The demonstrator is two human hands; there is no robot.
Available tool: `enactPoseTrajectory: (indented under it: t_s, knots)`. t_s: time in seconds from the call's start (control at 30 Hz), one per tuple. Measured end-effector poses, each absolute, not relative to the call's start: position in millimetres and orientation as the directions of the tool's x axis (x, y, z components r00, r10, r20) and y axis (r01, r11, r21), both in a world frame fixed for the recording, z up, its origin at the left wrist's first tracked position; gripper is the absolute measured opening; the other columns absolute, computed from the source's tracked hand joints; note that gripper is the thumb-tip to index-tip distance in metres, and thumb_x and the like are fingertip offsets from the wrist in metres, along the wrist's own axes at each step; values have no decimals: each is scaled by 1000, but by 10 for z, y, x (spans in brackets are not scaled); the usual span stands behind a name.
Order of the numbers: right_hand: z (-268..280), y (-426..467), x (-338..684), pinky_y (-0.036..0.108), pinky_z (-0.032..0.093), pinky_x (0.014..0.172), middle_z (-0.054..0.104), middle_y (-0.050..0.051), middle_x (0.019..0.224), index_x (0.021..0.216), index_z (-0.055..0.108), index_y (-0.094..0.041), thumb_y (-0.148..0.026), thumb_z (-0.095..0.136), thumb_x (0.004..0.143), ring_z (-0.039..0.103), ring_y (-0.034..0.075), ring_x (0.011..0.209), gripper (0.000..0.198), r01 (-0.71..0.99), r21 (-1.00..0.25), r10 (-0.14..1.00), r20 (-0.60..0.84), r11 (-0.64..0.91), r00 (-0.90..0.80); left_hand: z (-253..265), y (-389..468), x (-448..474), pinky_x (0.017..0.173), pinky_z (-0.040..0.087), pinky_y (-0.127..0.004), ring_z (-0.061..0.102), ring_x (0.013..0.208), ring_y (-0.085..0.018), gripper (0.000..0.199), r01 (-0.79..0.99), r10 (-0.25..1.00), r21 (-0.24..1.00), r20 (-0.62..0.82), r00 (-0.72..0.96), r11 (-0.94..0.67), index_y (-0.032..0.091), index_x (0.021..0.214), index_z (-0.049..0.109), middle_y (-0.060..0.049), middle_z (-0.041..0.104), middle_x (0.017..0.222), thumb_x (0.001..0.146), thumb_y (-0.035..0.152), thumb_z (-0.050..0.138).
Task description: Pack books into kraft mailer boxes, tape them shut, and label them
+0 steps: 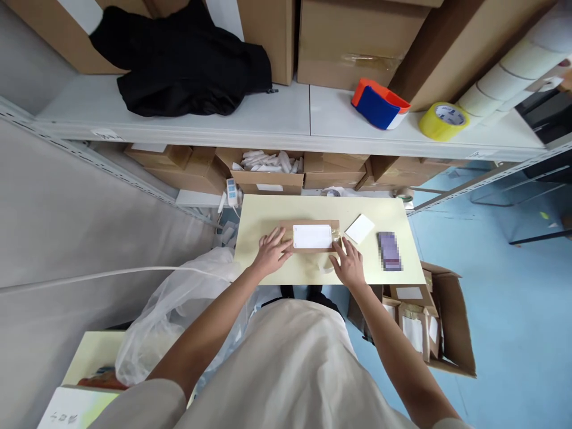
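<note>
A small, flat cardboard box (287, 231) lies on the pale yellow table (259, 208), with a white label (312, 236) on its top face. My left hand (271, 252) rests at the box's left end, fingers spread. At the right end, over a shiny strip of clear tape (335, 234), my right hand (348, 262) touches the box with its fingers apart. A pale scrap of paper or backing (326, 267) lies just below the box, near my right hand. To the right of the box is a white stack of paper (360, 228).
A blurred purple item (390, 251) lies at the table's right side. Behind stands a shelf (286, 134) with a yellow tape roll (444, 121), a black garment (183, 62) and boxes. An open carton (456, 322) of packed boxes stands on the floor at right; plastic sheeting (179, 298) hangs at left.
</note>
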State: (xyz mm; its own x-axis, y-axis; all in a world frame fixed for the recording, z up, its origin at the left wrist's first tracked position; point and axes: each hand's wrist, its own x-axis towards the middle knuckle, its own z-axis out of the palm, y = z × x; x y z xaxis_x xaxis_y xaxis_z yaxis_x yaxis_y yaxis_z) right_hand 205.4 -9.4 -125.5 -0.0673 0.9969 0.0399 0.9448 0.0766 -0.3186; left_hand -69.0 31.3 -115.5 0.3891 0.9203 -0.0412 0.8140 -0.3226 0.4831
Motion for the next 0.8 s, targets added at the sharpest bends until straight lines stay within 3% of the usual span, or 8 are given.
enactPoseTrajectory:
  t_s: [0.07, 0.13, 0.2, 0.27, 0.4, 0.53, 0.7, 0.8]
  knots:
    - [-1251, -16, 2025, 46, 40, 94, 45, 18, 140, 127, 53, -18, -47, 39, 91, 43, 32, 126, 47, 901, -435, 998, 57, -3, 31, -1196, 319, -590, 108, 31, -47, 34, 136, -29, 38, 811, 973, 555, -11, 230, -185, 23, 118, 60, -12, 40, 146, 83, 40, 58]
    - [-1232, 99, 1962, 44, 44, 90, 47, 20, 136, 132, 46, -16, -53, 44, 87, 47, 32, 122, 58, 836, -536, 986, 39, -115, 161, -1225, 357, -463, 108, 34, -43, 33, 137, -30, 60, 773, 999, 634, 0, 38, -29, 17, 128, 50, -17, 34, 147, 76, 44, 65]
    - [-1214, 224, 1889, 44, 46, 86, 48, 21, 133, 139, 36, -14, -59, 52, 80, 49, 33, 119, 76, 778, -582, 962, -31, -238, 271, -1247, 425, -353, 108, 34, -42, 29, 138, -31, 86, 709, 992, 695, -44, -121, 117, 11, 138, 34, -22, 29, 148, 69, 47, 72]
    - [-1217, 324, 1839, 45, 47, 85, 51, 22, 130, 140, 33, -13, -59, 57, 76, 52, 34, 115, 83, 745, -579, 937, -106, -331, 333, -1275, 505, -297, 107, 35, -42, 33, 136, -32, 97, 646, 973, 729, -132, -191, 225, 9, 140, 27, -23, 32, 144, 64, 45, 76]
    - [-1299, 390, 1887, 42, 48, 84, 57, 20, 119, 130, 47, -11, -50, 56, 77, 59, 30, 104, 66, 699, -638, 937, -115, -324, 329, -1373, 600, -366, 100, 42, -40, 51, 121, -28, 78, 580, 970, 779, -217, -109, 239, 12, 132, 40, -18, 50, 130, 66, 36, 74]
    - [-1399, 360, 2052, 36, 52, 78, 61, 17, 114, 126, 52, -12, -46, 49, 82, 64, 22, 90, 56, 589, -761, 952, -127, -274, 280, -1488, 577, -488, 92, 47, -34, 60, 107, -22, 66, 524, 966, 814, -246, -77, 249, 12, 130, 44, -20, 50, 131, 73, 34, 69]
    - [-1459, 366, 2137, 37, 53, 72, 68, 10, 94, 117, 59, -16, -53, 43, 84, 65, 20, 80, 52, 607, -719, 936, -193, -339, 294, -1545, 520, -520, 85, 50, -31, 65, 96, -19, 56, 506, 948, 812, -315, -38, 290, 15, 130, 47, -15, 61, 119, 81, 39, 60]
    - [-1496, 360, 2095, 41, 51, 79, 69, 9, 92, 115, 60, -18, -50, 38, 87, 64, 22, 85, 48, 624, -709, 939, -171, -328, 300, -1544, 505, -520, 85, 50, -31, 66, 93, -19, 57, 500, 949, 819, -315, -14, 280, 15, 134, 44, -14, 64, 117, 84, 38, 56]
